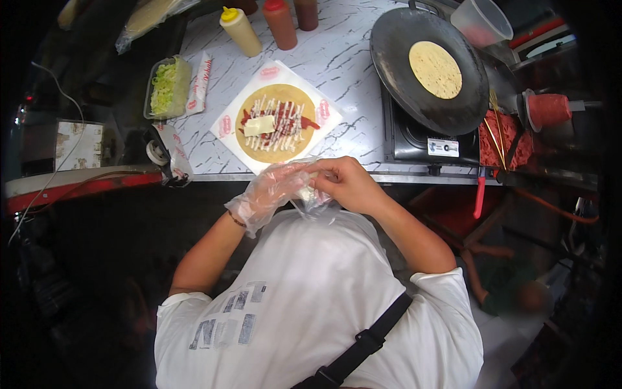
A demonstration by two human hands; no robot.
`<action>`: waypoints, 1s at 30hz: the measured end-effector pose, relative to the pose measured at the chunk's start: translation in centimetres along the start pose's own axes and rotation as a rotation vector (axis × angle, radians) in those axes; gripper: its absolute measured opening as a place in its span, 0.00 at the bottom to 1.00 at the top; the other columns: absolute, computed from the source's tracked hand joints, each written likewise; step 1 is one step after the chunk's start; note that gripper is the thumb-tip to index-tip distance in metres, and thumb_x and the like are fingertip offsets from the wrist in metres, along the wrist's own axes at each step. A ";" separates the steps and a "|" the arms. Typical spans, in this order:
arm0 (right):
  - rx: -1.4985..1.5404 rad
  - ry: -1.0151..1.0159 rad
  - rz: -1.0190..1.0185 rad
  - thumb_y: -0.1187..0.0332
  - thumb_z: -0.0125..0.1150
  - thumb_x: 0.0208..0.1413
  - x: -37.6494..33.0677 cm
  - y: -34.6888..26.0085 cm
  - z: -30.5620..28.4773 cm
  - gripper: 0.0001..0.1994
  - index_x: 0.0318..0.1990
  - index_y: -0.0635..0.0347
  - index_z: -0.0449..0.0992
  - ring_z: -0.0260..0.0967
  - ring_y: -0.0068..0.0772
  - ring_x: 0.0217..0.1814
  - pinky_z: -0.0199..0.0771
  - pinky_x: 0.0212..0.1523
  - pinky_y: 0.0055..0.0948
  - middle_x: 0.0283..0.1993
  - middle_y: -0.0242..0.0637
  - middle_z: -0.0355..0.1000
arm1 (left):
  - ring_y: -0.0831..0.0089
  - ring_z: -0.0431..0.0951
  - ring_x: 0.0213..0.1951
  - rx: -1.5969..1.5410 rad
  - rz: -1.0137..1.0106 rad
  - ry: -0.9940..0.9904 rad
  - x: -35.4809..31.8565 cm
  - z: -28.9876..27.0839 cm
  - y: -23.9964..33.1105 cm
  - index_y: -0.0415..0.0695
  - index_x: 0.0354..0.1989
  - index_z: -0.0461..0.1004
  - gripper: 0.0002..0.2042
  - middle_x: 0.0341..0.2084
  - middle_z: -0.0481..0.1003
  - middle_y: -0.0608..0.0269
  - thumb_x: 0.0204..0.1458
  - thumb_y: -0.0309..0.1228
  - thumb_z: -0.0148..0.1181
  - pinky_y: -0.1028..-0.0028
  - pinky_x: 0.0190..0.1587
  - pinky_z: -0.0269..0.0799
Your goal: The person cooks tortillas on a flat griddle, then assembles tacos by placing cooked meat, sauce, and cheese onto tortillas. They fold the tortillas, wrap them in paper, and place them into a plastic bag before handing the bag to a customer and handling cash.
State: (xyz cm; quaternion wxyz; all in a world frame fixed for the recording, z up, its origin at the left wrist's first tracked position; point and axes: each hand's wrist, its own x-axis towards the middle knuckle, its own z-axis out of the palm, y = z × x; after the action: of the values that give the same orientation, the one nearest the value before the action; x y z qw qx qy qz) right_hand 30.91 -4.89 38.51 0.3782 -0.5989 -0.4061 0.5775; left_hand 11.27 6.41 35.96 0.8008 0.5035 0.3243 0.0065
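Observation:
My left hand [269, 188], in a loose clear plastic glove, and my bare right hand [353, 185] meet at the table's front edge, close to my chest. Between them the fingers pinch a crumpled clear plastic wrapper [319, 206] with something pale in it, mostly hidden. Just beyond lies a flat round tortilla [261, 154] on a square of printed white paper [272, 68]. Red sauce or filling [312, 124] and zigzag lines of white sauce [285, 139] cover its middle. A pale yellow slice, apparently cheese [259, 125], rests on the left of the topping.
Another tortilla [435, 70] lies on a round black griddle [395, 91] over a gas stove [408, 152]. Shredded red meat [521, 152] with tongs [495, 136] is at right. Chopped lettuce [166, 91] and squeeze bottles [241, 32] stand farther back. A person [505, 279] is at lower right.

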 end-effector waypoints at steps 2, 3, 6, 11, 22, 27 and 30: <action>-0.090 -0.057 0.043 0.74 0.61 0.61 -1.1 0.0 -1.0 0.18 0.57 0.70 0.74 0.71 0.18 0.23 0.75 0.28 0.21 0.23 0.30 0.74 | 0.84 0.76 0.42 -0.248 -0.129 0.033 1.0 1.3 -0.7 0.41 0.53 0.73 0.15 0.45 0.77 0.68 0.60 0.33 0.63 0.81 0.44 0.74; -0.015 -0.095 0.087 0.75 0.60 0.60 -1.7 0.1 -1.6 0.19 0.59 0.69 0.73 0.70 0.18 0.23 0.75 0.28 0.21 0.23 0.30 0.73 | 0.83 0.77 0.42 -0.314 -0.119 0.028 1.5 1.8 -1.1 0.41 0.53 0.72 0.15 0.45 0.77 0.67 0.60 0.31 0.62 0.81 0.44 0.75; 0.181 -0.172 0.214 0.80 0.54 0.58 -3.5 0.6 -3.3 0.28 0.68 0.66 0.63 0.69 0.18 0.25 0.75 0.27 0.22 0.22 0.28 0.68 | 0.76 0.79 0.43 -0.482 -0.110 0.006 2.7 2.8 -2.0 0.38 0.55 0.70 0.15 0.45 0.77 0.62 0.61 0.25 0.59 0.77 0.46 0.77; 0.414 -0.164 0.173 0.82 0.52 0.54 -5.0 2.1 -5.0 0.35 0.73 0.60 0.56 0.67 0.18 0.28 0.75 0.29 0.22 0.25 0.27 0.67 | 0.67 0.79 0.49 -0.653 0.076 0.096 3.2 3.4 -2.3 0.35 0.58 0.67 0.16 0.48 0.75 0.55 0.64 0.27 0.54 0.70 0.52 0.77; 0.486 0.286 -0.053 0.82 0.53 0.51 -6.5 7.6 -3.5 0.23 0.58 0.61 0.71 0.64 0.16 0.36 0.65 0.39 0.17 0.38 0.30 0.72 | 0.50 0.42 0.76 1.473 0.666 0.335 6.9 -5.7 0.7 0.35 0.73 0.50 0.42 0.73 0.49 0.40 0.61 0.56 0.49 0.56 0.75 0.29; 0.695 0.366 -0.066 0.80 0.53 0.57 -8.2 13.4 -1.7 0.07 0.39 0.64 0.76 0.72 0.24 0.38 0.73 0.43 0.25 0.41 0.36 0.75 | 0.58 0.68 0.62 0.828 0.809 0.688 2.5 -11.7 0.4 0.35 0.64 0.66 0.23 0.60 0.69 0.45 0.63 0.31 0.54 0.62 0.64 0.61; 0.864 0.430 0.100 0.79 0.52 0.61 -8.2 19.9 1.6 0.08 0.44 0.65 0.76 0.76 0.27 0.45 0.75 0.52 0.26 0.46 0.39 0.76 | 0.71 0.77 0.42 0.504 0.560 0.771 1.1 -14.5 -2.4 0.36 0.59 0.71 0.17 0.45 0.79 0.53 0.62 0.28 0.55 0.74 0.47 0.71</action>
State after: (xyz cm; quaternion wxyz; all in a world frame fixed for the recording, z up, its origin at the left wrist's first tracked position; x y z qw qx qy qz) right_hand 30.30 -20.15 23.29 0.6393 -0.5118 -0.0124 0.5738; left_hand 3.74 17.26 29.31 0.4455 0.7085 0.4396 0.3261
